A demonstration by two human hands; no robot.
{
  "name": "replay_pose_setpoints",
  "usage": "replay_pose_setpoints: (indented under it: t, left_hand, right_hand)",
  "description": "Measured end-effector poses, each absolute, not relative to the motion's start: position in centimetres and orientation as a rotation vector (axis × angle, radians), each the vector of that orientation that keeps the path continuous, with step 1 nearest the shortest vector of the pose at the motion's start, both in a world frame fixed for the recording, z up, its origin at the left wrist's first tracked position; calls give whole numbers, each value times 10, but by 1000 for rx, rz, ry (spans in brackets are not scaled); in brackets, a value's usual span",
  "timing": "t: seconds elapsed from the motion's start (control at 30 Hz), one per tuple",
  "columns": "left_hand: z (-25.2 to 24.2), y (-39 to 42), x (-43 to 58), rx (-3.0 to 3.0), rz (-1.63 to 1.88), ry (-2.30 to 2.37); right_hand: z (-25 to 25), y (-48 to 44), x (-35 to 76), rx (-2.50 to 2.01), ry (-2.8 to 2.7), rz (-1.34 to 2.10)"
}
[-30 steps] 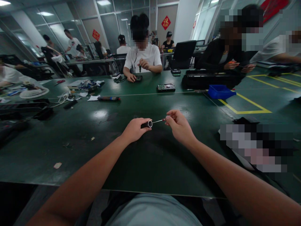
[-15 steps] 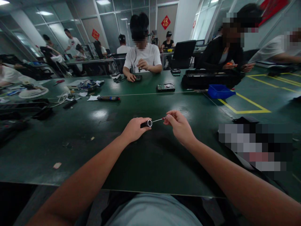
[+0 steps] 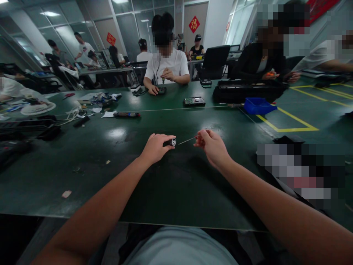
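Over the middle of the green table (image 3: 176,195), my left hand (image 3: 154,148) is closed round a short black cylinder (image 3: 170,142). Its round end has a pale rim and faces right; the rest is hidden by my fingers. My right hand (image 3: 211,145) pinches a screwdriver (image 3: 186,141) by its reddish handle, most of which is covered by the fingers. The thin metal shaft points left and slightly down. Its tip is just off the cylinder's end, with a small gap between them.
A pen-like dark tool (image 3: 127,115) lies ahead on the left. Farther off are a circuit-board device (image 3: 194,101), a blue bin (image 3: 259,106) and a long black casing (image 3: 248,90). A white-shirted co-worker (image 3: 167,68) sits opposite, handling a small device.
The screwdriver tip, earlier at the cylinder's end, has come away from it. My left hand has shifted slightly left and up with the cylinder; my right hand has moved slightly right.
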State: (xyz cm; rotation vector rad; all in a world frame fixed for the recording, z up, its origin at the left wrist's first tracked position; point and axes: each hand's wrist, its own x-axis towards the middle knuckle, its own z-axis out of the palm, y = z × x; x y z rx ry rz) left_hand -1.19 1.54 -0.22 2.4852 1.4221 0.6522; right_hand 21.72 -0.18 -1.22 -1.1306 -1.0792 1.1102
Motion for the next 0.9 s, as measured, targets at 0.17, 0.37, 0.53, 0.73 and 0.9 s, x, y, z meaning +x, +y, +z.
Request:
replay_pose_setpoints:
  t: [0.17,0.37,0.53,0.73,0.9]
  left_hand:
    - [-2,13,-10,2515,644,1375]
    - [-4,11,-8,2509,611,1376]
    - [-9,10,-7,2531,576,1377]
    - [-12,9,-5,2484,542,1409]
    - [-9,10,-3,2237,770,1344]
  right_hand:
    - [-12,-7,212,-1064,-1143,1056]
    - [-7,-14,212,-1151,-1367,789]
    - [0,-21,212,-1227,-1561,603]
    - [5,-23,215,-1283,-1688,423]
    - [6,-24,215,-1313,-1633,448]
